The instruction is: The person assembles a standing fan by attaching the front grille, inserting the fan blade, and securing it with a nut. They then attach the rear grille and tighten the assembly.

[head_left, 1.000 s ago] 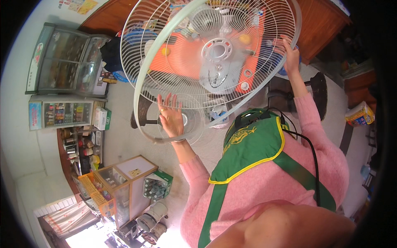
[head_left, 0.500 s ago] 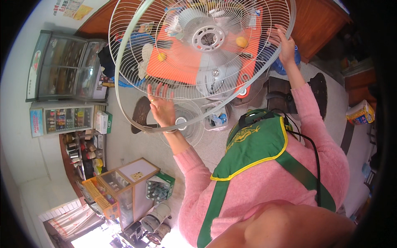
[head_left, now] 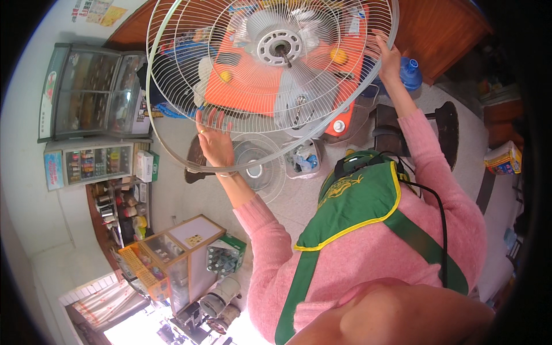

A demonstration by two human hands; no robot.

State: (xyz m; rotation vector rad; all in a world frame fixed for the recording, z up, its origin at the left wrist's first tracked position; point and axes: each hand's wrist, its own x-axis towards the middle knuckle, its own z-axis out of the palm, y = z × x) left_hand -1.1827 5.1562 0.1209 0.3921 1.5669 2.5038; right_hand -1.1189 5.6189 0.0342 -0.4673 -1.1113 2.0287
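There's the wire fan guard (head_left: 294,53), filling your top centre! Your left hand (head_left: 217,149) is open, fingers splayed at its lower-left edge; your right hand (head_left: 390,62) meets its right rim, whether gripping you can't tell.

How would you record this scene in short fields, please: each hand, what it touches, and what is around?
Left hand: open, touching the lower left of a big round wire fan guard
Right hand: on the guard's right edge
Behind the guard: an orange surface with mixed items, seen through the wires
Beside the left hand in the picture: another round wire guard
Right of the orange surface: a blue water bottle
Far left: a glass-fronted cabinet
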